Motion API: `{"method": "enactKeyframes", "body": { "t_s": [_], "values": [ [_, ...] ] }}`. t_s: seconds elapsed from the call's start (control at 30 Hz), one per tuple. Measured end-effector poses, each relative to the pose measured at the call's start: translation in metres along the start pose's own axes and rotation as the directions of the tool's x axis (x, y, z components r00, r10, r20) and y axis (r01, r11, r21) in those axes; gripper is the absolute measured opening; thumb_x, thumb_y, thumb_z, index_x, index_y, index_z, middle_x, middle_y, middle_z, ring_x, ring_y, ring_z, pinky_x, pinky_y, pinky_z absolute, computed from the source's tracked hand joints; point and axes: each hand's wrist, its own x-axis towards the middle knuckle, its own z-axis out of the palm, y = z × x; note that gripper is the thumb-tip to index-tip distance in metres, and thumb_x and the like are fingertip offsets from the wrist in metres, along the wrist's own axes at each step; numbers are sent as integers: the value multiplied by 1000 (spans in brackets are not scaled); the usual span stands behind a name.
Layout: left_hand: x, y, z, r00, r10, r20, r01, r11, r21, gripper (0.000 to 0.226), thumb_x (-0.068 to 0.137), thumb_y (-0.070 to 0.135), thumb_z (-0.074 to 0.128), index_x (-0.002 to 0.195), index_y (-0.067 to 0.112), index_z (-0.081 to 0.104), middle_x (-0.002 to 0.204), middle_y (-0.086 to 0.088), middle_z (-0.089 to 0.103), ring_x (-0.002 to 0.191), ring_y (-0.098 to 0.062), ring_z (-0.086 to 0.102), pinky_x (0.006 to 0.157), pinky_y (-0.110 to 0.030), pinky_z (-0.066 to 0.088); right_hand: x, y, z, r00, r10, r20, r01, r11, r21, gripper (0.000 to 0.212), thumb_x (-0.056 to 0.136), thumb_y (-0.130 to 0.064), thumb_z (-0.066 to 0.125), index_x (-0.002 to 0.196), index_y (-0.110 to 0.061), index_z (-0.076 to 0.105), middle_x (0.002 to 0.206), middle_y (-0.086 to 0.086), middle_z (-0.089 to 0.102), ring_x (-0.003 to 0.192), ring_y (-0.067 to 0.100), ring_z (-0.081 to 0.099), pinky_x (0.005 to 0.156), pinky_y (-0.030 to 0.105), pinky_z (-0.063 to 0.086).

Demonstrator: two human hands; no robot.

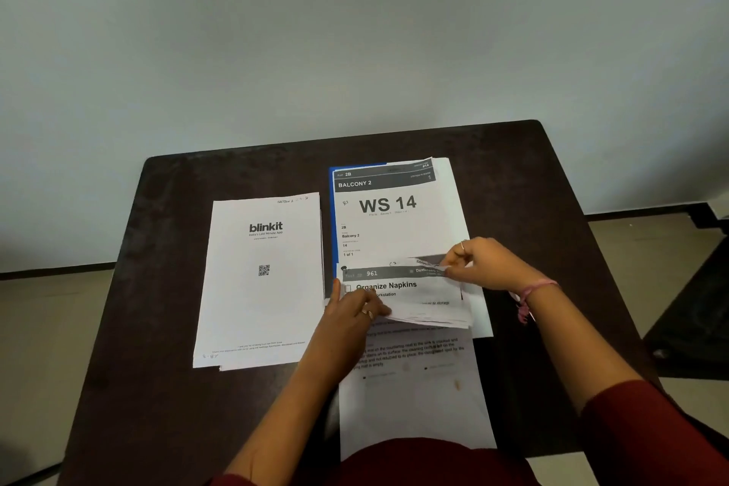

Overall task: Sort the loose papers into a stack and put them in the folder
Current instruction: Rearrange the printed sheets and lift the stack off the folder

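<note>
A blue folder lies on the dark table, only its left edge showing under a sheet headed "WS 14". Over the lower part of that sheet I hold a bent bundle of papers whose top sheet reads "Organize Napkins". My left hand grips the bundle's left edge. My right hand pinches its upper right corner. A long printed sheet hangs from under the bundle toward me. To the left lies a separate stack topped by a "blinkit" sheet.
The dark brown table ends close behind the papers at a pale wall. Floor shows on both sides. A dark object stands on the floor at the right.
</note>
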Motion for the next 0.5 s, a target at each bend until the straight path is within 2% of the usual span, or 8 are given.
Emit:
{"method": "enactKeyframes", "body": {
  "t_s": [0.1, 0.17, 0.2, 0.27, 0.33, 0.4, 0.43, 0.5],
  "values": [
    [0, 7, 0, 999, -43, 23, 43, 999, 8, 47, 57, -8, 84, 91, 18, 65, 126, -7, 56, 126, -27, 42, 102, -54, 24, -15, 1, -8, 988, -66, 141, 50, 992, 119, 12, 84, -18, 70, 91, -27, 74, 97, -8, 73, 92, 4, 66, 87, 20, 49],
    [1, 9, 1, 998, -59, -5, 59, 997, -40, 28, 75, 1, 75, 95, 16, 63, 139, -13, 48, 132, -34, 43, 105, -57, 18, -24, 1, -12, 960, -83, 268, 35, 983, 181, 20, 85, -10, 67, 93, -27, 75, 109, -10, 70, 104, 3, 64, 92, 19, 48],
    [2, 9, 2, 996, -88, -17, 87, 993, -83, 19, 83, 7, 69, 99, 14, 63, 143, -14, 45, 135, -34, 40, 108, -57, 13, -27, 1, -12, 946, -89, 312, 26, 979, 200, 24, 86, -7, 66, 92, -28, 74, 114, -12, 68, 107, 3, 62, 93, 20, 49],
    [4, 13, -1, 987, -164, 2, 161, 971, -175, 18, 91, 17, 60, 108, 11, 60, 148, -10, 40, 142, -28, 29, 112, -51, 2, -31, 2, -12, 921, -94, 377, 7, 974, 225, 27, 87, -3, 64, 93, -27, 74, 118, -14, 66, 112, 5, 60, 96, 23, 48],
    [2, 15, -2, 984, -179, 18, 179, 959, -220, 21, 94, 19, 57, 113, 11, 58, 141, -6, 48, 142, -25, 29, 113, -49, -2, -33, 5, -11, 897, -107, 429, -18, 961, 276, 26, 88, -1, 61, 95, -23, 74, 121, -12, 65, 116, 6, 58, 98, 22, 47],
    [1, 15, -2, 985, -172, -6, 166, 962, -218, 17, 93, 17, 58, 109, 11, 59, 117, -5, 62, 127, -24, 49, 115, -55, 4, -33, 9, -11, 891, -146, 429, -34, 922, 385, 20, 89, -6, 61, 98, -18, 74, 126, -7, 64, 121, 9, 56, 99, 22, 46],
    [0, 15, -3, 981, -195, -3, 189, 955, -230, 12, 93, 16, 57, 105, 13, 58, 106, -3, 63, 114, -21, 56, 117, -57, 7, -33, 11, -10, 902, -174, 396, -27, 891, 454, 15, 89, -15, 62, 99, -16, 74, 129, -4, 62, 123, 10, 55, 100, 23, 45],
    [-1, 15, -5, 975, -223, 13, 220, 947, -236, 10, 93, 16, 56, 102, 14, 57, 98, 1, 61, 98, -17, 57, 118, -55, 9, -28, 16, -9, 933, -203, 297, -20, 796, 605, 33, 80, -42, 68, 100, -16, 75, 132, 2, 60, 125, 14, 54, 103, 26, 43]
  ]
}}
